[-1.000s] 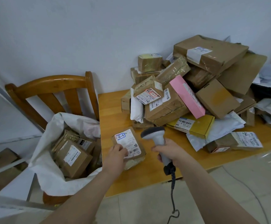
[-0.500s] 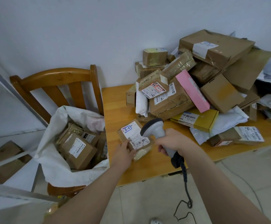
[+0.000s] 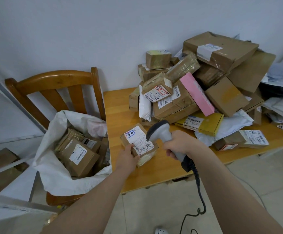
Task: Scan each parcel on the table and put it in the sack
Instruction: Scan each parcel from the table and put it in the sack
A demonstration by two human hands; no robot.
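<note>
One small brown parcel [image 3: 138,141] is in hand. It lies on the near-left part of the wooden table [image 3: 118,105], white label up, and the left hand [image 3: 129,157] grips its near edge. The right hand [image 3: 179,145] is wrapped round the handle of a grey corded barcode scanner [image 3: 160,131], whose head points down at the label from just beside it. The scanning step looks to be under way. The next move, I judge, asks the left hand to lift the parcel and carry it left, past the table edge, into the white sack [image 3: 53,179] on the wooden chair [image 3: 56,78], which already holds several boxes. Many parcels wait in a heap [image 3: 222,48] at the table's far right.
</note>
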